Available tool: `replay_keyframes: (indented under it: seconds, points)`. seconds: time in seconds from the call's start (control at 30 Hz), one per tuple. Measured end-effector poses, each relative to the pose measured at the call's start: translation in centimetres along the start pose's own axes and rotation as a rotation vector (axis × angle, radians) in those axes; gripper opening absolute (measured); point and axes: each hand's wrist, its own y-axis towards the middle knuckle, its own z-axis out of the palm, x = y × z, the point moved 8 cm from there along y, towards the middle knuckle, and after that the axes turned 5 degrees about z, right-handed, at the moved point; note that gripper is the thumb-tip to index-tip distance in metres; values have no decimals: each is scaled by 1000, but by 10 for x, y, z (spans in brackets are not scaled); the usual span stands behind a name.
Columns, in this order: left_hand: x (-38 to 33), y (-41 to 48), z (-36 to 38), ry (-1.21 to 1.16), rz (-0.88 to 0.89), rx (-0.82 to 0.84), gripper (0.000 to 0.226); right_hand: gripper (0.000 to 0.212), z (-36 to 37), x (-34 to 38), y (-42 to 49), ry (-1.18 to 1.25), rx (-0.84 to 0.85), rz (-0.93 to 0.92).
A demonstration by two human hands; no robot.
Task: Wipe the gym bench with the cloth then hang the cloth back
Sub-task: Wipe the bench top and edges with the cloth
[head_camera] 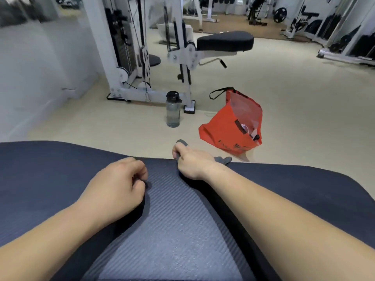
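A grey cloth (222, 159) is gripped in the closed right hand (191, 164) at the far edge of the ribbed dark bench (172, 230). The left hand (119, 186) is loosely curled, empty, resting on the padding. Open beige floor (304, 118) lies beyond.

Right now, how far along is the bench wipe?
Midway, it seems. The right hand grips the grey cloth at the bench's far edge; the left hand rests curled on the pad. How much is already wiped can't be told. Hanging the cloth back remains; no hook is visible.
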Motion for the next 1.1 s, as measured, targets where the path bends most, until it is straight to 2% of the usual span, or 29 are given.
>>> replay_keyframes:
  seconds: [0.2, 0.37, 0.67, 0.8, 0.9, 1.1]
  points:
    - [123, -61, -73, -16, -232, -109, 23, 20, 35, 113, 32, -37, -22, -92]
    - [208, -105, -104, 35, -347, -168, 19, 34, 59, 191, 63, -46, -43, -91]
    - [297, -122, -133, 70, -403, -198, 12, 36, 94, 329, 129, -38, -22, -134]
    - [345, -142, -160, 83, -481, -284, 11, 43, 118, 410, 159, -59, -14, -226]
    - [378, -159, -177, 98, -546, -360, 12, 38, 144, 484, 172, -91, 0, -320]
    - [410, -172, -187, 73, -521, -435, 12, 48, 186, 595, 189, -119, -16, -425]
